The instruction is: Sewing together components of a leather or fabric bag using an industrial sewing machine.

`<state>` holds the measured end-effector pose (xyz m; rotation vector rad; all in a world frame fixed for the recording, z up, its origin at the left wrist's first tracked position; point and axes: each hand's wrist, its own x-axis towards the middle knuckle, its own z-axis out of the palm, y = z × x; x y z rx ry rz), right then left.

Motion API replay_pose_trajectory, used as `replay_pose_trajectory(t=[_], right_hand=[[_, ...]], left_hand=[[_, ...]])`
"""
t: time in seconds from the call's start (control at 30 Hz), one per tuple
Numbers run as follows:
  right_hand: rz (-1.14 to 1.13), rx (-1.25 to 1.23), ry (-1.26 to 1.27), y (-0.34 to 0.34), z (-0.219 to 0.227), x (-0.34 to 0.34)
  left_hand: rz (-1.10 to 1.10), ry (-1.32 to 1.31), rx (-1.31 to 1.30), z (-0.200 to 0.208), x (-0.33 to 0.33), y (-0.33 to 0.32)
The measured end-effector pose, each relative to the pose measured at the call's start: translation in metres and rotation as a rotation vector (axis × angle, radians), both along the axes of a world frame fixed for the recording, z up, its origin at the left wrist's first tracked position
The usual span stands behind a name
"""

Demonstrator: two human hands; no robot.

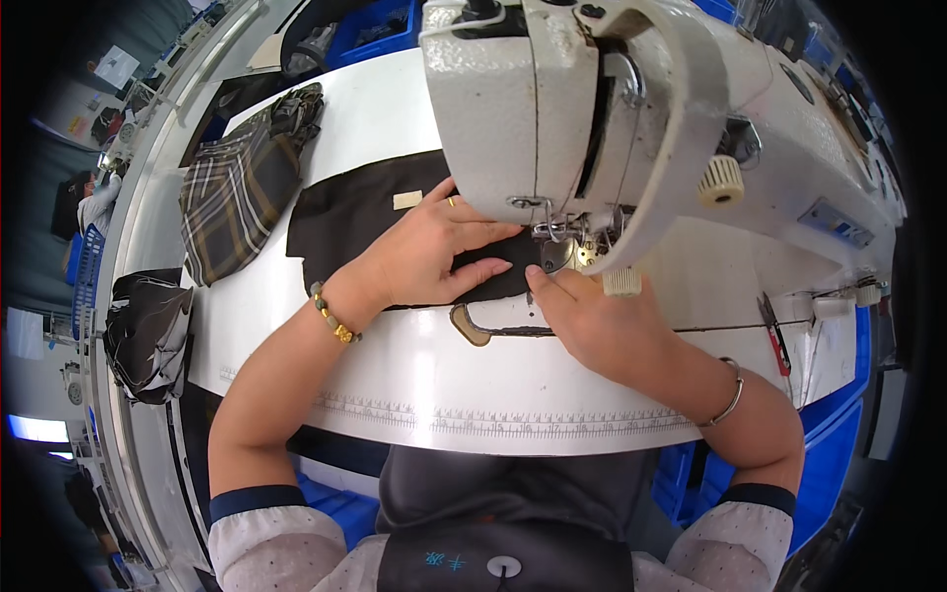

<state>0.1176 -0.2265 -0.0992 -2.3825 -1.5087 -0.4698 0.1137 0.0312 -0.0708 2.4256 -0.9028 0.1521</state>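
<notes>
A sewing machine (493,109) stands over the white table, its presser foot (562,264) down near a dark brown fabric piece (345,227). A small beige patch (406,200) lies on that fabric. My left hand (434,247) rests on the fabric left of the foot, fingers stretched and thumb apart, holding nothing. My right hand (607,321) is at the fabric's right edge, just in front of the foot. Its fingers are bent together at the cloth, and some are hidden by the machine's parts.
Plaid fabric (242,187) lies at the far left, with a bundle of dark cloth pieces (148,335) nearer. Red-handled thread snips (774,335) lie at right. A printed ruler (523,424) runs along the front edge. Blue bins (829,464) stand below. A person (99,202) is in the distance.
</notes>
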Motion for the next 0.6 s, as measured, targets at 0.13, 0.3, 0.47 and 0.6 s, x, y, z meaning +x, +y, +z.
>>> replay_pose_trajectory(t=[0.13,0.3,0.47,0.6], right_hand=[[0.01,-0.013,-0.008,-0.003,-0.004,-0.001],[0.028,0.075,-0.003,-0.004,0.0,0.0],[0.007,0.03,0.019,-0.006,0.009,-0.002],[-0.003,0.026,0.056,-0.006,0.007,-0.002]], left_hand=[[-0.047,-0.09,0.045,-0.001,0.001,0.001],[0.06,-0.193,0.161,0.002,-0.019,-0.017],[0.059,-0.183,0.109,-0.005,-0.031,-0.02],[0.053,-0.181,0.109,-0.004,-0.029,-0.021]])
